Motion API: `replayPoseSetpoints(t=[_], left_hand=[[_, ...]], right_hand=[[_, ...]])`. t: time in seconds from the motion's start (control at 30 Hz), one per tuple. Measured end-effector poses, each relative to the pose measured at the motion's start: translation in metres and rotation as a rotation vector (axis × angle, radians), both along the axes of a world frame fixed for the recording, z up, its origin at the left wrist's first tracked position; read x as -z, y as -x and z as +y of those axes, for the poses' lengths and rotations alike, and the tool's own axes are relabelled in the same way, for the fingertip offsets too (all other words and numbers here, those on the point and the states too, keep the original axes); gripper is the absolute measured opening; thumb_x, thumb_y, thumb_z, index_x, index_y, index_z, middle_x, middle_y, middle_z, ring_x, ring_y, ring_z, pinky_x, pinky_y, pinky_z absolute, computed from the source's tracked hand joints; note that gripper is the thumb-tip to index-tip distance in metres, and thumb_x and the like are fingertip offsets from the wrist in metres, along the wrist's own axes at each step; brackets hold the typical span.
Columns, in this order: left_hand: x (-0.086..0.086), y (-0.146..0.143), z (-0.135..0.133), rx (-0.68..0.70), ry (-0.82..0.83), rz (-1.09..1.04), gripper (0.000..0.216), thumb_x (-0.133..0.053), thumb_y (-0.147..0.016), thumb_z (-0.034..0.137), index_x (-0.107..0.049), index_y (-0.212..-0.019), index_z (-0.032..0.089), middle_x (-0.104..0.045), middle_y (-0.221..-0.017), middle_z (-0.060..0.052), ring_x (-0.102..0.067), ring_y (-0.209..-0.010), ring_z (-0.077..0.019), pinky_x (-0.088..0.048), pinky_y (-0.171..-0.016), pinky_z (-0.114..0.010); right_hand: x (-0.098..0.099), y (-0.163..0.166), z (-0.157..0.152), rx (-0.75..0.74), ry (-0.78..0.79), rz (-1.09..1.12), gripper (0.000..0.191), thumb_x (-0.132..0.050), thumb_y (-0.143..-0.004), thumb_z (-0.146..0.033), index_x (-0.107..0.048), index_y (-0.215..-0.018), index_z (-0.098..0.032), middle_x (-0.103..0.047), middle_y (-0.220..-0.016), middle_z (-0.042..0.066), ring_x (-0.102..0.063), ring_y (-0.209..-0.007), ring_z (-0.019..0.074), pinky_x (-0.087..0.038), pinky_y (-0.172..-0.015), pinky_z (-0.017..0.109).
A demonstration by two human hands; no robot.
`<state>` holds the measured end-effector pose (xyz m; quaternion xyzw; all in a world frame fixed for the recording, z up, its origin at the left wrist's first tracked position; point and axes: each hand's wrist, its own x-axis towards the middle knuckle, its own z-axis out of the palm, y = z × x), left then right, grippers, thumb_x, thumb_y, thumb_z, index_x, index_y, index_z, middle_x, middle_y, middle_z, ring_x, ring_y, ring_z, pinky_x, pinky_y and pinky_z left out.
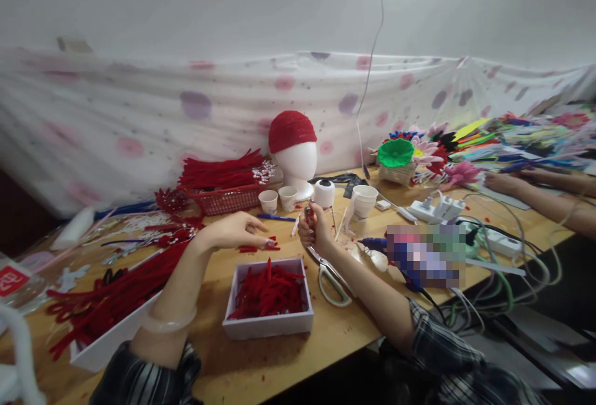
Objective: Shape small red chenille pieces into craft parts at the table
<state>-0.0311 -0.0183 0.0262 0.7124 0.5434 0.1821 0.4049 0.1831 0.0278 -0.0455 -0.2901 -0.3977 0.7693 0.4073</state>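
My left hand (237,230) is over the table behind the white box, fingers loosely apart, with nothing visible in them. Just by its fingertips lie a few short red fuzzy strips (258,247). My right hand (316,231) is closed around a small reddish object with a metal top, which looks like a lighter (308,215), held upright. Under my right wrist lies a pair of scissors (335,286) with pale handles, its blades partly hidden. Many cut red fuzzy pieces (270,290) fill the white box (267,328) between my forearms.
A white foam head (298,166) in a red wrapped cap stands behind two paper cups (287,197) and a red basket (228,202). Long red stems (135,293) lie left. Glue guns, power strips (437,209) and cables crowd the right, near another person's hands (505,183).
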Motion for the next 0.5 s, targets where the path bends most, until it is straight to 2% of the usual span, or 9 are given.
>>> replayPoseSetpoints(t=[0.1, 0.17, 0.3, 0.4, 0.5], left_hand=[[0.020, 0.005, 0.017, -0.196, -0.267, 0.333, 0.020, -0.072, -0.061, 0.028, -0.077, -0.079, 0.022, -0.077, -0.078, -0.008, -0.068, -0.071, -0.0221, -0.045, -0.063, -0.026], [0.035, 0.005, 0.025, -0.242, -0.289, 0.444, 0.010, -0.073, -0.053, 0.017, -0.074, -0.061, 0.022, -0.074, -0.067, -0.007, -0.067, -0.067, -0.0226, -0.043, -0.061, -0.026], [0.056, 0.004, 0.030, -0.271, -0.272, 0.534, 0.019, -0.068, -0.040, 0.002, -0.062, -0.043, 0.020, -0.067, -0.053, -0.007, -0.064, -0.060, -0.0240, -0.040, -0.059, -0.029], [0.060, 0.006, 0.031, -0.259, -0.279, 0.544, 0.019, -0.064, -0.043, 0.002, -0.056, -0.039, 0.019, -0.065, -0.052, -0.008, -0.062, -0.058, -0.0235, -0.039, -0.058, -0.030], [0.054, 0.009, 0.033, -0.224, -0.295, 0.502, 0.016, -0.062, -0.048, 0.005, -0.059, -0.044, 0.020, -0.067, -0.055, -0.005, -0.062, -0.058, -0.0206, -0.039, -0.058, -0.027]], right_hand=[[0.002, 0.000, 0.002, 0.008, -0.005, -0.008, 0.056, -0.040, -0.079, -0.066, -0.031, -0.047, -0.022, -0.020, -0.035, -0.009, -0.011, -0.031, 0.0049, -0.010, -0.031, 0.018], [0.002, 0.000, 0.002, 0.011, -0.007, -0.028, 0.056, -0.041, -0.077, -0.067, -0.031, -0.046, -0.022, -0.020, -0.034, -0.009, -0.012, -0.031, 0.0049, -0.011, -0.030, 0.018], [0.002, 0.002, 0.001, 0.031, -0.004, -0.049, 0.057, -0.042, -0.075, -0.067, -0.031, -0.044, -0.022, -0.019, -0.034, -0.009, -0.012, -0.030, 0.0047, -0.010, -0.030, 0.018], [0.001, 0.003, 0.000, 0.060, 0.002, -0.050, 0.056, -0.043, -0.076, -0.066, -0.032, -0.044, -0.021, -0.019, -0.034, -0.009, -0.012, -0.031, 0.0044, -0.010, -0.031, 0.018], [0.002, 0.003, 0.000, 0.053, -0.002, -0.048, 0.055, -0.042, -0.077, -0.065, -0.033, -0.045, -0.021, -0.020, -0.034, -0.009, -0.013, -0.031, 0.0046, -0.011, -0.031, 0.018]])
